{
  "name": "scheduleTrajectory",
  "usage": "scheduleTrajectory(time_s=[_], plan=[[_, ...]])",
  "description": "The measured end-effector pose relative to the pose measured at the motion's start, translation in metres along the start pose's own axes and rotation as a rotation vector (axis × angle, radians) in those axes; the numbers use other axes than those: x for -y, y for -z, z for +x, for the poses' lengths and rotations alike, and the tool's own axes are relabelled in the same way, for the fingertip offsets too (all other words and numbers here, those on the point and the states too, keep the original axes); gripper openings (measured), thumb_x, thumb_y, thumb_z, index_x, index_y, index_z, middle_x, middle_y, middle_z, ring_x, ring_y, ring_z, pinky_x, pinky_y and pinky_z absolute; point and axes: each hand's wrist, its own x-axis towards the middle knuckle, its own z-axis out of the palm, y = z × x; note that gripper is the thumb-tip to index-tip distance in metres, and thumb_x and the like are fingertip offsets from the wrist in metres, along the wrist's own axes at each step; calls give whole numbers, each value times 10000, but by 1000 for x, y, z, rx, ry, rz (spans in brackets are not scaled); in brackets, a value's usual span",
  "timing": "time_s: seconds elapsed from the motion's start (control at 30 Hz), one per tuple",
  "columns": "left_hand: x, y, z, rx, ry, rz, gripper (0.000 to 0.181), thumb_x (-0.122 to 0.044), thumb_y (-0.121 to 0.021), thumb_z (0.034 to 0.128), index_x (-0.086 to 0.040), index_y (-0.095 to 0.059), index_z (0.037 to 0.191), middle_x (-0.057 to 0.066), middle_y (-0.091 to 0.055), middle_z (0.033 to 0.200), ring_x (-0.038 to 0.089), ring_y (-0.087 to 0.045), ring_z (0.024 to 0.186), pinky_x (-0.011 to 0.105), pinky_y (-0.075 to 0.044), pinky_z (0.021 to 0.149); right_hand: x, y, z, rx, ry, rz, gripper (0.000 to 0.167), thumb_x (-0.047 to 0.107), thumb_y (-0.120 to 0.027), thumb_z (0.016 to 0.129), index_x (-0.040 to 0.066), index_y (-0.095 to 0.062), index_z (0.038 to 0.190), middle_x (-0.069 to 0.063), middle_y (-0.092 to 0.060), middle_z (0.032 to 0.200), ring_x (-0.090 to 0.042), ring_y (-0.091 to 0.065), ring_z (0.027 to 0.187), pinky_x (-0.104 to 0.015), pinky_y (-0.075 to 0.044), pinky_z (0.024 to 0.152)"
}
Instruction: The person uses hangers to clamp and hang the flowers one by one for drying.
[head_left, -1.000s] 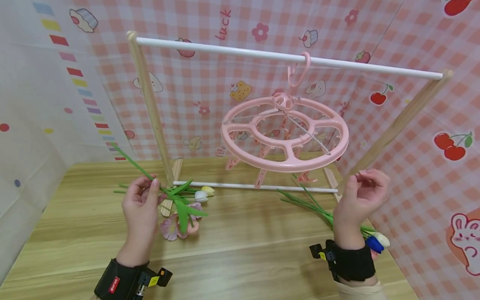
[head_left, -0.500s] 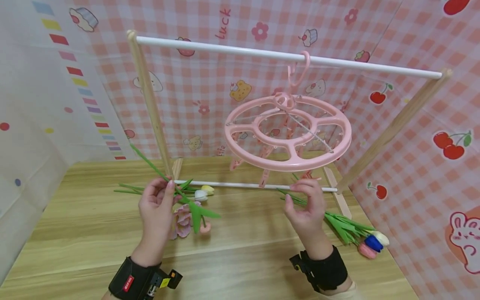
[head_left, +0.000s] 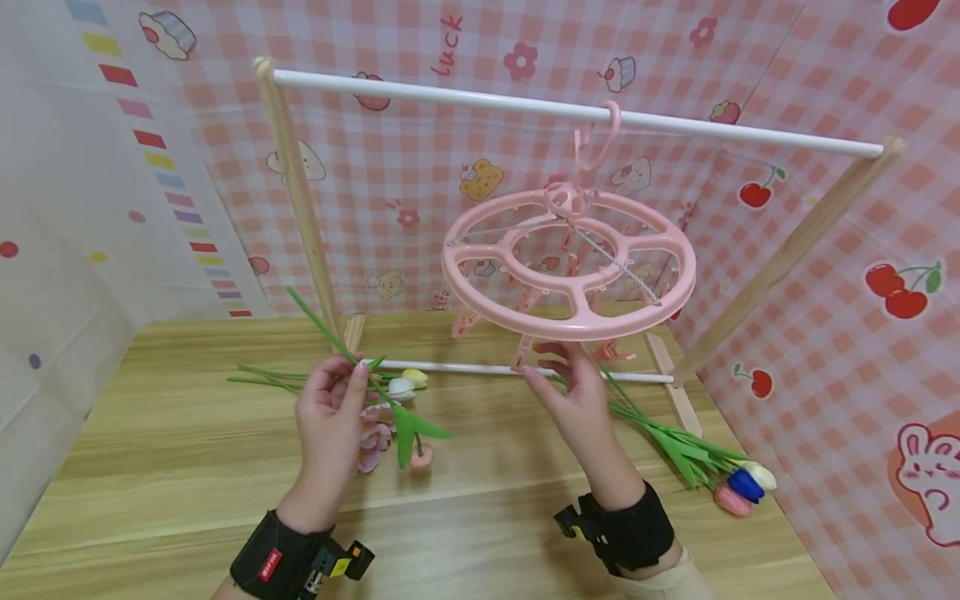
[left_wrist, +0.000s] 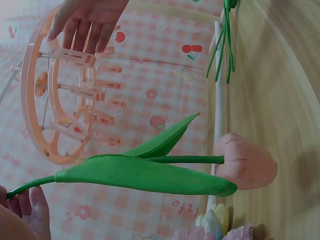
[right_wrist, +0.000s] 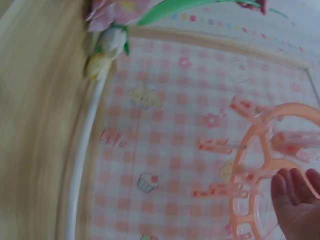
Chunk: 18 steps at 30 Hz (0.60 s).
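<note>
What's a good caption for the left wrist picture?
Left hand holding a pink tulip, right hand by a pink hanger.

The head view is bright and evenly lit, the soft light seeming to fall from above; faint, soft-edged shadows lie on the bench (head_left: 465, 533), and pale highlights run along the ring (head_left: 578, 313) and the rod (head_left: 450, 97). Detail is fairly crisp there. The left wrist view is duller: the tulip (left_wrist: 150, 174) reads clearly, while a dim, blurry shadow darkens the bench beside its bloom. The right wrist view is hazy and soft, with smeared clips (right_wrist: 214, 145) and a washed-out upper right corner.
</note>
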Motion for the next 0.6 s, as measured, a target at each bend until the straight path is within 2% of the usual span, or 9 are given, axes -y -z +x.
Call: scheduleTrajectory(time_s=[0.17,0.37,0.5,0.6], plan=[[0,-4,-3,25,-3,1,213,-88,-609,916,67,-559,1055,-12,-638,882,71,-628,726,184,-562,620,-5,-4,6,-12,-66,46,402,-28,-669,842,-23,-524,1216,-123,-561,1103,-135,-564,1036,-330,-518,944],[1,-4,-5,56,-37,-18,104,-84,-617,911,-31,-588,995,37,-646,837,89,-641,731,164,-553,567,-2,-9,8,-25,-104,57,310,12,-649,872,-37,-561,1165,-164,-589,1007,-94,-601,890,-193,-548,804],[2,-5,-5,64,-36,-16,81,-105,-622,910,-86,-599,986,86,-642,845,107,-642,734,159,-551,564,-1,-10,9,-8,-102,50,254,39,-644,884,-36,-596,1122,-122,-605,913,-84,-602,773,-196,-549,709],[1,-5,-5,73,-35,-1,96,-106,-617,914,-67,-603,1000,101,-636,856,108,-638,739,169,-559,589,-1,-9,9,12,-105,35,237,69,-651,886,-19,-608,1102,-76,-616,884,-89,-600,731,-207,-541,685]])
